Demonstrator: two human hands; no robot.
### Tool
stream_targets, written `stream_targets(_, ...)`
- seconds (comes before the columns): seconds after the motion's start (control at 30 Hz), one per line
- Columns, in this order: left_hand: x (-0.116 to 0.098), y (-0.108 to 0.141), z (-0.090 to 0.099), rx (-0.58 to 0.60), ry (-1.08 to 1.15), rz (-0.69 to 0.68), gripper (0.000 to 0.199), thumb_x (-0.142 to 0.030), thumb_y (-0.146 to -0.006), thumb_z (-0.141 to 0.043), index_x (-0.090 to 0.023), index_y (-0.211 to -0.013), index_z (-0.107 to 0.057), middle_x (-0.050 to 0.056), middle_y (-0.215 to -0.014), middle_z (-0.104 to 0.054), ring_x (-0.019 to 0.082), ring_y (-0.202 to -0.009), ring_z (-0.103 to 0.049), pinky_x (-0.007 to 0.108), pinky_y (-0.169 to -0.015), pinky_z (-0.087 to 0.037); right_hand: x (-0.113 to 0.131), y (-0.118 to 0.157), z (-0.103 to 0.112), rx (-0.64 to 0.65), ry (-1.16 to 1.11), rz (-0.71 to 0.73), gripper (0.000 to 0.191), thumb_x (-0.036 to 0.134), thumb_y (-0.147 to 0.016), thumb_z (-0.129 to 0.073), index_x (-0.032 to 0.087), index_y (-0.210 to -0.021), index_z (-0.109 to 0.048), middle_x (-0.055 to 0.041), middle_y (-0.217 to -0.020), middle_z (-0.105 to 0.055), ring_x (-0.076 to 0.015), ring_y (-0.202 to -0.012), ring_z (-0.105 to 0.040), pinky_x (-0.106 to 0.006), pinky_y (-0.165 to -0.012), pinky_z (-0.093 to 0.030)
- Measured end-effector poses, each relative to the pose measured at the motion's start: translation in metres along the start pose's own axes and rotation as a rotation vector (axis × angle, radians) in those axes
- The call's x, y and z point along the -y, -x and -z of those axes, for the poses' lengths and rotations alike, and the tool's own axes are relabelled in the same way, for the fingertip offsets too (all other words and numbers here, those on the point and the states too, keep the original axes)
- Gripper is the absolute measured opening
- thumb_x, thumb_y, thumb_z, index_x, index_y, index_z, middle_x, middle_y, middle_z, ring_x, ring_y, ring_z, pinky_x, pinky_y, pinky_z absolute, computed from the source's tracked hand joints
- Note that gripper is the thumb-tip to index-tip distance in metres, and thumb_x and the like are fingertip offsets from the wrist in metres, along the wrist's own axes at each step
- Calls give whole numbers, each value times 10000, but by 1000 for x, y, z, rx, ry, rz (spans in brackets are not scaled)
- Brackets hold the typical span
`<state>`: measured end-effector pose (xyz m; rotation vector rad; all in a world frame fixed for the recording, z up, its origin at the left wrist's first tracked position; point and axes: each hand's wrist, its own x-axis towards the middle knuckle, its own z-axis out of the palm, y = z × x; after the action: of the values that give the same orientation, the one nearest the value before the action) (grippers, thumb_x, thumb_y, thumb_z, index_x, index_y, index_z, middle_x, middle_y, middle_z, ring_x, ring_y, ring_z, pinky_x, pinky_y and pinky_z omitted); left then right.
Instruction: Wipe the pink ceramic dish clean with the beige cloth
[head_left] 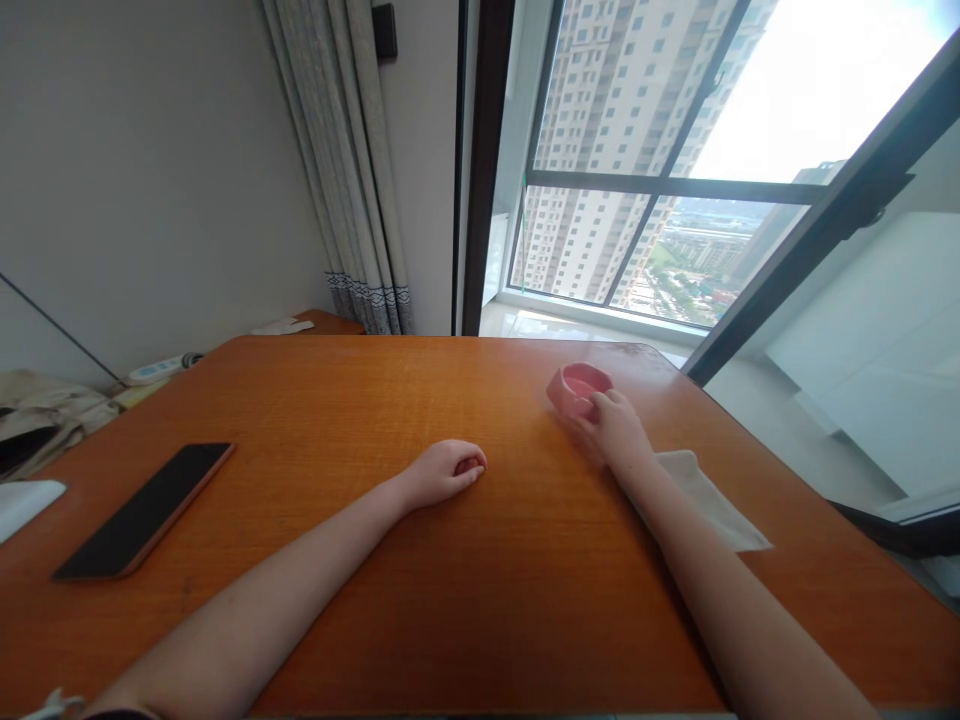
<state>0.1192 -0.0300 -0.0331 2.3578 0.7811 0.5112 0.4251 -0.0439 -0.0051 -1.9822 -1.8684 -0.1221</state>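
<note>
A small pink angular bowl [576, 388] stands at the far right part of the wooden table [360, 390]. My right hand [619, 430] grips its near right rim, with the fingertips at the edge; whether the bowl touches the tabletop is hard to tell. Beneath and to the right of my right forearm lies a folded white cloth [712, 505], partly covered by the arm. My left hand [442, 472] rests on the middle of the table, its fingers curled in, and nothing shows in it.
A dark tablet with a pinkish edge [146, 510] lies on the table's left side. Beyond it are a beige cloth bag [45, 415] and a white power strip [165, 368]. A grey curtain [352, 160] and large window [660, 240] stand behind the table's far edge.
</note>
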Motion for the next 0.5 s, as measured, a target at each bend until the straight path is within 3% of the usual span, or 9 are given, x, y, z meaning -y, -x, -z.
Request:
stream_targets(0.1,0,0,-1,-92,35,-17,230,-268,-845,-472,-178,-1032,-571,27,-834,-576,123,-708,-513,239,-659,-440,36,9,-5,-5,-175,207,130,319,-797,-576,192,-814,-557,-73,-908,-528,-233,-912,-475,-371,-838,-415)
stream_targets(0.2,1,1,0,-265,21,-65,390,-303,-832,-524,-206,-1205,-470,85,-1101,-552,179,-942,-538,296,-775,-478,68,22,-13,1,-281,372,90,266,-787,-613,209,-812,-548,-61,-915,-530,-241,-982,-467,-397,-874,-423)
stream_targets(0.33,2,1,1,-476,30,-52,666,-383,-797,-599,-248,-1364,-277,121,-1376,-371,244,-1248,-400,380,-947,-448,91,34,-20,7,-335,509,111,248,-802,-619,216,-769,-517,-64,-925,-531,-258,-1055,-456,-432,-908,-433)
stream_targets(0.43,0,2,3,-449,-48,-58,716,-415,-769,-633,-254,-1371,-281,124,-1458,-270,267,-1355,-268,455,-1090,-304,95,38,-22,24,-352,564,131,268,-810,-617,214,-760,-510,-73,-951,-534,-272,-1116,-440,-456,-937,-433)
stream_targets(0.5,-2,2,4,-392,-99,-94,561,-412,-780,-621,-234,-1271,-419,124,-1466,-266,266,-1367,-250,462,-1111,-266,95,39,-24,36,-356,577,133,282,-811,-620,210,-771,-515,-77,-961,-535,-282,-1164,-421,-471,-962,-424)
